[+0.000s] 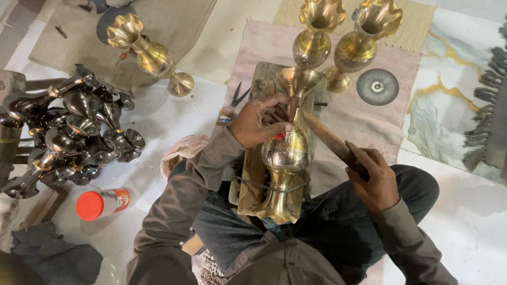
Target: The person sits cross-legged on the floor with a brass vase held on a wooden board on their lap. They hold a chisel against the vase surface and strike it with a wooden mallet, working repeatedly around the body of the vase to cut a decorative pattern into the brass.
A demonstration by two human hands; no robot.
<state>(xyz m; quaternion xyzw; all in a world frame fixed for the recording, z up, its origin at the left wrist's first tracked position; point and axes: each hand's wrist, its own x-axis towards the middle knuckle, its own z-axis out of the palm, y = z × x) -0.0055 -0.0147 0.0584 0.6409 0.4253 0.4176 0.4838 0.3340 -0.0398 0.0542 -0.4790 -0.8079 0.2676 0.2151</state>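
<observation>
Flanking brass vase (pixel 285 158) — apparently uncrowded — dark vases (pixel 74 132)

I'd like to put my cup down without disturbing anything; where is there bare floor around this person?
Bare white floor lies between the lying brass vase and the red-capped bottle, and at lower right beside the right hand. Crowded: the dark vase pile and the board under the left hand.

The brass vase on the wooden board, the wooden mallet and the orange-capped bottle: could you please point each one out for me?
Brass vase (pixel 287 158), head view, on its engraved belly.
Wooden mallet (pixel 328 139), head view, on the shaft above the right hand.
Orange-capped bottle (pixel 90 205), head view, on its cap.
</observation>
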